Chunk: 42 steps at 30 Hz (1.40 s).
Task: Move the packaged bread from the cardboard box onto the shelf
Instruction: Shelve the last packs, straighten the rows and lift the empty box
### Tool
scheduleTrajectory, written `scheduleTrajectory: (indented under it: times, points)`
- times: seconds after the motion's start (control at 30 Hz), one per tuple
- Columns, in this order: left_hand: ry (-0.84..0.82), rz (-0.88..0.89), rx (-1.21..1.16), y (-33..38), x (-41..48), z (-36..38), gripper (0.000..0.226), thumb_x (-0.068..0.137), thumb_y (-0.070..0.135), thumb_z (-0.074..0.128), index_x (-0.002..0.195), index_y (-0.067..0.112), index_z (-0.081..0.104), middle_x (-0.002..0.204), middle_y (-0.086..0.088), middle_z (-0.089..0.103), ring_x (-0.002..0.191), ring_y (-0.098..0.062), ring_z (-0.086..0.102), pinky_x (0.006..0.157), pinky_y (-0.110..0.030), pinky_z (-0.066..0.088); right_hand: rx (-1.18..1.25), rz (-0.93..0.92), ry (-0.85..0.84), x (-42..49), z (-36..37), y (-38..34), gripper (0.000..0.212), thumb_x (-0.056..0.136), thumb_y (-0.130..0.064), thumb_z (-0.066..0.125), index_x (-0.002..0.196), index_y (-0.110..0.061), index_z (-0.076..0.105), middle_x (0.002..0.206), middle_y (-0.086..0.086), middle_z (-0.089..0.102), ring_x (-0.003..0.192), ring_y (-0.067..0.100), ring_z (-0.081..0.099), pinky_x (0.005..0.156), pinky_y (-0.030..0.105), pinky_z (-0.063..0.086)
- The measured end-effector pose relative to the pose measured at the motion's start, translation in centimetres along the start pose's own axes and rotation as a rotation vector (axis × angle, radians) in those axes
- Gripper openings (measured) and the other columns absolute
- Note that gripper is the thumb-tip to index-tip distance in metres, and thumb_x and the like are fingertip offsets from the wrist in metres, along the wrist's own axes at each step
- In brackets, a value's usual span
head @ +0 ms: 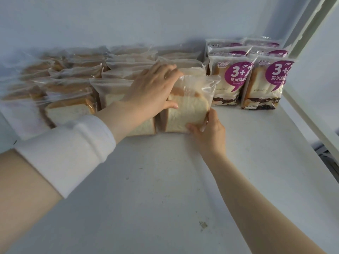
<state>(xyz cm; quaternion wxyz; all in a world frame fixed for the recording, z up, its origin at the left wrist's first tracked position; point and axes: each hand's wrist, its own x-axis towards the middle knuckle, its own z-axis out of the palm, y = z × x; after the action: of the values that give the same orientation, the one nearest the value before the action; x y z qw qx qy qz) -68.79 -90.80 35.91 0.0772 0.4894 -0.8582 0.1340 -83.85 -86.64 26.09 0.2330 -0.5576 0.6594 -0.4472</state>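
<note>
Packaged bread (185, 114), crinkly clear film, square, seemingly soft

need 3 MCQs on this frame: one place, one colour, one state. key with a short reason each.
1. Where do the purple-labelled packets stand relative to the clear bread packet being held?
A. To its right
B. To its left
C. On top of it

2. What colour is the cuff on the left forearm?
A. Black
B. White
C. Red

3. What is the right hand doing?
A. Hanging free
B. Lying flat, palm up
C. Gripping the packet's lower corner

Key: 1 A, they stand toward the right end of the shelf, past the held packet. 2 B, the cuff is plainly white. 3 C, its fingers and thumb curl round that corner.
</note>
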Motion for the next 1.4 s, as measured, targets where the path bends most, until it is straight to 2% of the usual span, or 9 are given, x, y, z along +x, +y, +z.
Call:
scheduleTrajectory:
  times: [0.13, 0.33, 0.47, 0.83, 0.93, 1.03, 1.13, 1.27, 1.4]
  points:
    - [0.016, -0.009, 0.015, 0.3, 0.0, 0.1, 0.073, 0.076, 0.042, 0.067, 0.135, 0.012, 0.035, 0.147, -0.010, 0.032, 0.134, -0.028, 0.031, 0.106, -0.042, 0.031, 0.012, 0.013, -0.019, 0.5, 0.0, -0.5, 0.036, 0.078, -0.012, 0.071, 0.106, -0.003, 0.048, 0.087, 0.003, 0.045, 0.080, 0.019, 0.039, 0.057, 0.021, 0.019]
    - [0.042, -0.004, 0.020, 0.3, -0.3, -0.1, 0.071, 0.076, 0.040, 0.068, 0.134, 0.012, 0.037, 0.144, -0.010, 0.036, 0.131, -0.029, 0.035, 0.104, -0.041, 0.030, -0.076, -0.030, -0.122, 0.0, -1.3, 0.0, 0.051, 0.077, -0.018, 0.074, 0.114, 0.002, 0.045, 0.088, 0.002, 0.045, 0.080, 0.019, 0.038, 0.056, 0.021, 0.018]
    - [0.056, -0.018, 0.010, 0.2, -0.7, 0.0, 0.071, 0.076, 0.039, 0.068, 0.133, 0.010, 0.037, 0.144, -0.011, 0.036, 0.131, -0.030, 0.035, 0.104, -0.041, 0.031, -0.094, 0.000, -0.123, 0.7, -1.0, -0.5, 0.039, 0.076, -0.018, 0.075, 0.098, -0.008, 0.045, 0.075, -0.003, 0.046, 0.079, 0.024, 0.041, 0.057, 0.024, 0.019]
    - [0.008, -0.050, 0.051, 0.5, -0.8, -0.1, 0.071, 0.079, 0.035, 0.067, 0.135, 0.009, 0.032, 0.148, -0.013, 0.030, 0.133, -0.032, 0.031, 0.106, -0.043, 0.028, -0.257, -0.043, -0.230, 1.7, -1.6, -1.5, 0.056, 0.077, -0.026, 0.074, 0.117, -0.003, 0.044, 0.117, 0.015, 0.059, 0.109, 0.032, 0.053, 0.074, 0.028, 0.035]
    - [-0.003, -0.069, 0.074, 1.1, -0.7, -0.9, 0.075, 0.080, 0.042, 0.064, 0.137, 0.010, 0.027, 0.145, -0.017, 0.034, 0.131, -0.034, 0.035, 0.107, -0.044, 0.028, -0.317, -0.097, -0.301, 2.6, -4.3, -1.6, 0.065, 0.079, -0.029, 0.072, 0.133, -0.007, 0.041, 0.132, 0.010, 0.053, 0.123, 0.026, 0.048, 0.092, 0.030, 0.037]
    - [0.046, -0.092, 0.039, 2.2, 0.7, -2.7, 0.085, 0.080, 0.056, 0.054, 0.141, 0.007, 0.021, 0.140, -0.021, 0.039, 0.129, -0.036, 0.038, 0.109, -0.046, 0.026, -0.462, -0.155, -0.210, 4.0, -8.3, -1.6, 0.061, 0.082, -0.029, 0.068, 0.135, -0.009, 0.044, 0.136, 0.009, 0.052, 0.125, 0.025, 0.047, 0.098, 0.031, 0.036]
    - [0.126, -0.062, 0.013, 3.9, 4.0, -4.2, 0.078, 0.081, 0.053, 0.056, 0.138, 0.008, 0.028, 0.137, -0.020, 0.043, 0.126, -0.035, 0.041, 0.107, -0.047, 0.028, -0.527, -0.148, -0.071, 6.2, -11.9, -1.2, 0.047, 0.082, -0.025, 0.068, 0.123, -0.008, 0.053, 0.122, 0.012, 0.059, 0.110, 0.028, 0.053, 0.082, 0.033, 0.040]
    - [-0.017, -0.021, 0.058, 6.7, 10.0, -3.8, 0.073, 0.078, 0.052, 0.062, 0.134, 0.012, 0.036, 0.134, -0.016, 0.046, 0.122, -0.034, 0.043, 0.103, -0.047, 0.032, -0.557, -0.107, 0.047, 8.8, -14.5, 0.1, 0.058, 0.079, -0.028, 0.071, 0.128, -0.009, 0.047, 0.130, 0.013, 0.049, 0.121, 0.031, 0.044, 0.095, 0.037, 0.038]
    - [-0.169, -0.067, 0.051, 8.0, 14.2, -1.6, 0.092, 0.067, 0.059, 0.068, 0.136, 0.010, 0.032, 0.137, -0.016, 0.043, 0.124, -0.035, 0.041, 0.101, -0.048, 0.033, -0.505, -0.061, 0.153, 10.2, -15.2, 2.5, 0.076, 0.075, -0.032, 0.075, 0.133, -0.006, 0.034, 0.132, 0.017, 0.036, 0.123, 0.033, 0.033, 0.101, 0.037, 0.033]
